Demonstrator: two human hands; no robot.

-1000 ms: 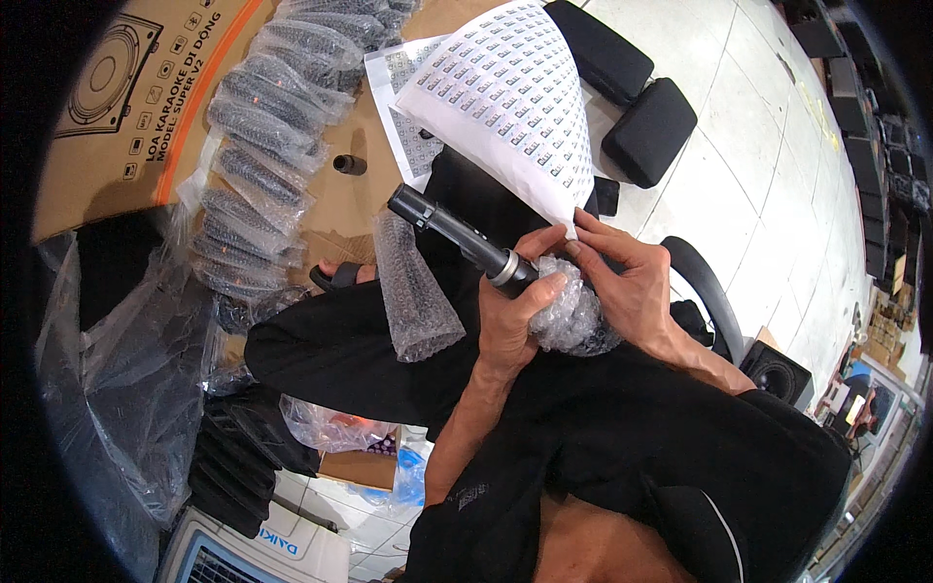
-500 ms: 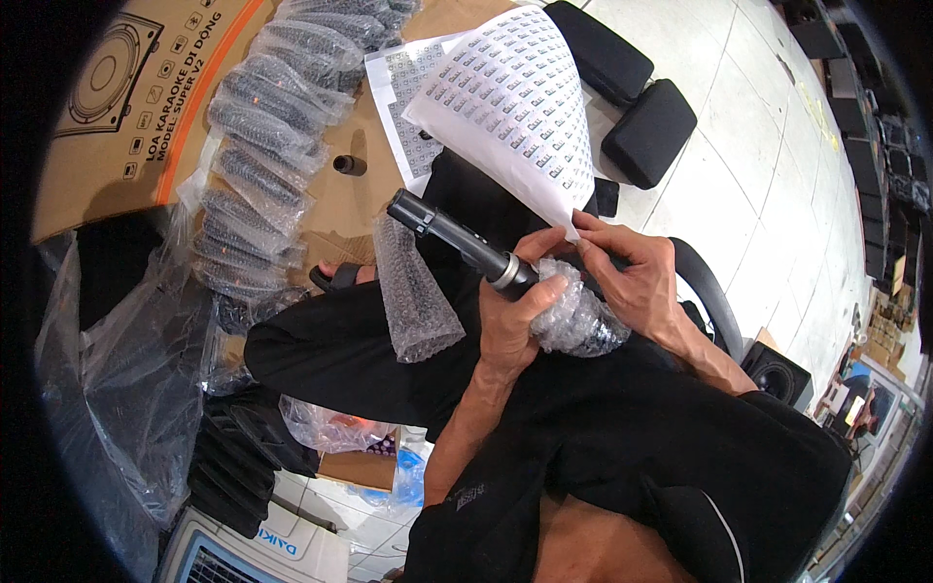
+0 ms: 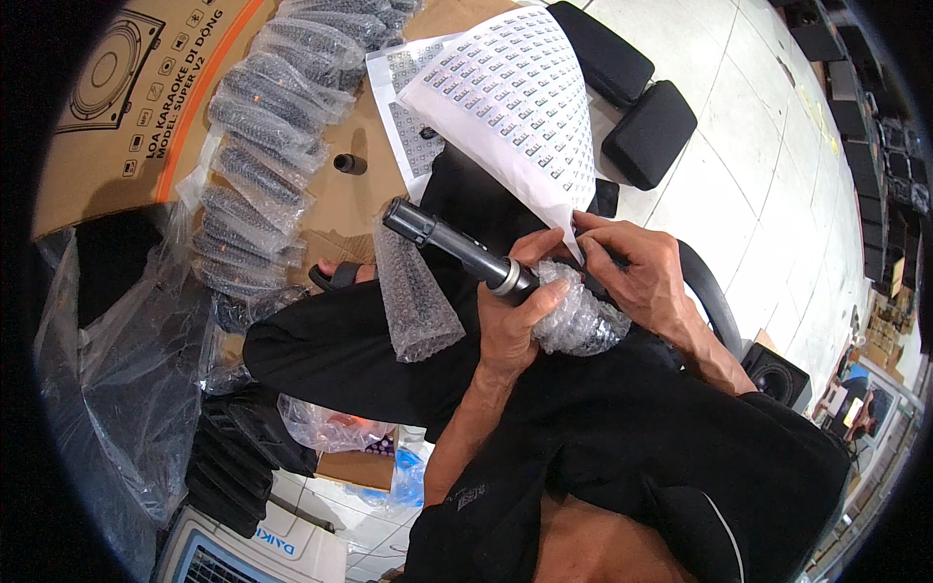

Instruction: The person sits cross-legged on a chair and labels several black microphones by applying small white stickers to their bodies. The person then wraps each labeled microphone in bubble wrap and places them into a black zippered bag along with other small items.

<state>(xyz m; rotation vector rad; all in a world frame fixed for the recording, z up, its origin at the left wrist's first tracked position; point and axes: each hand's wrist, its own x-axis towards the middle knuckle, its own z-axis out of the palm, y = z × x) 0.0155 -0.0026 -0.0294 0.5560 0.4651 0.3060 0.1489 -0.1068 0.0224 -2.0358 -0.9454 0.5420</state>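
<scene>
A black wireless microphone (image 3: pixel 455 245) with a silver ring slants across my lap, its head end covered in crumpled bubble wrap (image 3: pixel 581 321). My left hand (image 3: pixel 507 325) is closed around it near the ring, thumb along the wrap. Bent fingers of my right hand (image 3: pixel 641 277) pinch the lower corner of a white sheet of printed stickers (image 3: pixel 515 87); the fingertips partly hide what lies between them. My left index finger reaches to that same corner. An empty bubble-wrap sleeve (image 3: pixel 416 301) rests on my left leg.
Several bubble-wrapped microphones (image 3: pixel 262 136) lie in a row on cardboard at left, a small black cap (image 3: pixel 350 164) beside them. Another printed sheet (image 3: pixel 403 83) sits beneath the sticker sheet. Two black cases (image 3: pixel 649 136) are on the tiled floor. A speaker (image 3: pixel 776 377) stands at right.
My right fingers have shifted and curled more at the sheet's corner. The sheet has tilted slightly, and the microphone's free end has dipped a little toward me.
</scene>
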